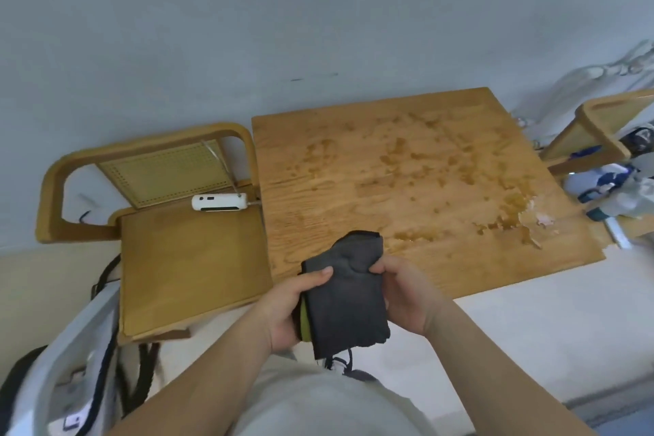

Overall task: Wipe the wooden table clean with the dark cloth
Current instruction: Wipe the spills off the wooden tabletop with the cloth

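Cloth [345, 294], dark grey and folded, with a green layer showing at its left edge, is held in the air over the table's [283, 216] near edge, at 6 o'clock on the tabletop. It is not yet touching the wood.

Head view: your left hand [290, 308] grasps the cloth from the side, thumb on top and fingers curled beneath. Your right hand [407, 294] pinches its upper right part. The far end of the cloth stands up in a loose bunch.

Wet patches [417, 166] spread across the tabletop from the centre out to 3 o'clock. A whitish smear [538, 219] lies near the edge at 4 o'clock, with the liquid pooled thickest around it.

A chair [191, 258] touches the table at 9 o'clock, with a white device [219, 202] on its seat close to the table edge. Bottles and clutter [619, 188] sit on a second chair at 3 o'clock.

Risks, as I judge them:
- A stroke pushed toward 3 or 4 o'clock could send liquid over the edge, since the pool already sits beside it.
- A stroke toward 9 o'clock could drip on the device.
- A small folded cloth may soak quickly and only smear the wet.
- The loose bunch could drag through liquid and leave streaks.
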{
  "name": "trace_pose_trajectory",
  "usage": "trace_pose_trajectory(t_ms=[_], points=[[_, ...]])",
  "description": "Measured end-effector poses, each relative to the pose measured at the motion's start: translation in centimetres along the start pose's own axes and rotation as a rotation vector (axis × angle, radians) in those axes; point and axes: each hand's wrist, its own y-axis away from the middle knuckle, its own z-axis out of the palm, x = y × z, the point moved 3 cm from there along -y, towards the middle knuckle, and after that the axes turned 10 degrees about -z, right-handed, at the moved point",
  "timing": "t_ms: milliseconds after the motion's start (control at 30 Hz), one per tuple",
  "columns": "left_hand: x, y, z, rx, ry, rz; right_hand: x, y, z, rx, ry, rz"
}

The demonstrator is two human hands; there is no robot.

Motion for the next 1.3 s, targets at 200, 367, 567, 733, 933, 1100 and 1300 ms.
trace_pose_trajectory(t_ms=[200, 367, 567, 733, 933, 1100, 1300], points=[[-1.2, -1.6, -0.1, 0.206, 0.023, 0.014, 0.1, -1.3, -3.0, 0.215, 0.289, -0.029], [2.2, -1.7, -2.7, 0.676, -0.232, 0.363, -0.1, -1.6, -7.3, 0.567, 0.600, -0.152], [1.4, -6.3, -3.2, 0.929, -1.183, 0.721, 1.2, -3.8, -10.7, 0.489, 1.163, -0.121], [-1.6, -11.3, -4.5, 0.831, -1.651, 0.478, 2.7, -4.1, -13.3, 0.455, 1.337, 0.055], [1.4, -11.2, -6.2, 1.079, -1.586, 0.782, 2.3, -3.6, -14.5, 0.384, 1.418, 0.103], [-2.1, -13.0, -0.9, 1.071, -1.601, 0.542, 1.8, -3.2, -15.3, 0.337, 1.494, 0.135], [-1.1, -12.6, -1.2, 0.805, -1.960, 0.549, 1.9, -3.3, -14.7, 0.382, 1.511, 0.101]])
